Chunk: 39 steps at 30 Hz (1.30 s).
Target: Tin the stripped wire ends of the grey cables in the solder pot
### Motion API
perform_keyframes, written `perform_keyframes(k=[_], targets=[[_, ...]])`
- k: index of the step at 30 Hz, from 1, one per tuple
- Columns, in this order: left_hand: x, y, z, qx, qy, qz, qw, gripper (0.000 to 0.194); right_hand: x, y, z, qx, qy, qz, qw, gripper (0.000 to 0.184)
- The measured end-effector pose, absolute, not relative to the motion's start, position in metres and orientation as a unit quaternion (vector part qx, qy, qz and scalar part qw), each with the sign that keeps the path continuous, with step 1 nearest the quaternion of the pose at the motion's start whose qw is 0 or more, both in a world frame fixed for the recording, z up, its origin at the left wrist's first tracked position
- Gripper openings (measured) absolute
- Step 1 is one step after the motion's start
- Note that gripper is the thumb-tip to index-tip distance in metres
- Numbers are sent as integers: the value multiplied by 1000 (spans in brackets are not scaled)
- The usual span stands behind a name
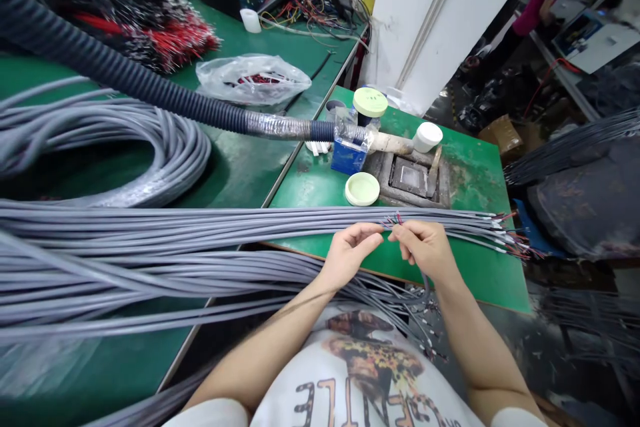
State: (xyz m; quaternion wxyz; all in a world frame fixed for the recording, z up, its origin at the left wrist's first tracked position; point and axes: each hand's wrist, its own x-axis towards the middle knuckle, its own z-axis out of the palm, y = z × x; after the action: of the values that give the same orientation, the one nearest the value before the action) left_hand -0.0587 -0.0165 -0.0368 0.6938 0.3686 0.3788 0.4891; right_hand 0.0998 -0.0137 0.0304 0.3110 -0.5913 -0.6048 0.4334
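Grey multi-core cable end held in the right hand above the green worktop.
The right hand grasps the cable end between thumb and fingers; coloured conductors project from the fingertips toward eleven o'clock, and the cable tail hangs toward six o'clock. The left hand is positioned at nine o'clock to the right, thumb and index finger curved close to the conductors; whether it grips a strand cannot be told. From the hands, a solder pot is located at one o'clock, a pale round dish at eleven. Behind the hands, a grey cable bundle runs between nine and three o'clock.
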Motion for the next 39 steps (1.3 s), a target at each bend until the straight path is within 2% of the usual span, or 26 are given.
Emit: perform_keyframes(k=[4, 13, 16, 20, 31, 39], targets=[[-51, -13, -28, 305, 322, 498, 745, 28, 98, -14, 28, -586, -613, 444, 289, 38], [-38, -7, -19, 222, 288, 498, 787, 11, 99, -16, 29, -579, -646, 430, 250, 32], [-37, -7, -20, 201, 305, 513, 777, 13, 99, -19, 28, -589, -632, 417, 283, 19], [-35, -8, -21, 196, 316, 512, 774, 15, 100, -22, 26, -584, -634, 384, 329, 14], [-30, -12, -22, 231, 342, 520, 748, 19, 97, -24, 18, -593, -623, 342, 377, 15], [-29, -12, -20, 258, 365, 535, 717, 20, 100, -25, 20, -580, -626, 378, 359, 12]])
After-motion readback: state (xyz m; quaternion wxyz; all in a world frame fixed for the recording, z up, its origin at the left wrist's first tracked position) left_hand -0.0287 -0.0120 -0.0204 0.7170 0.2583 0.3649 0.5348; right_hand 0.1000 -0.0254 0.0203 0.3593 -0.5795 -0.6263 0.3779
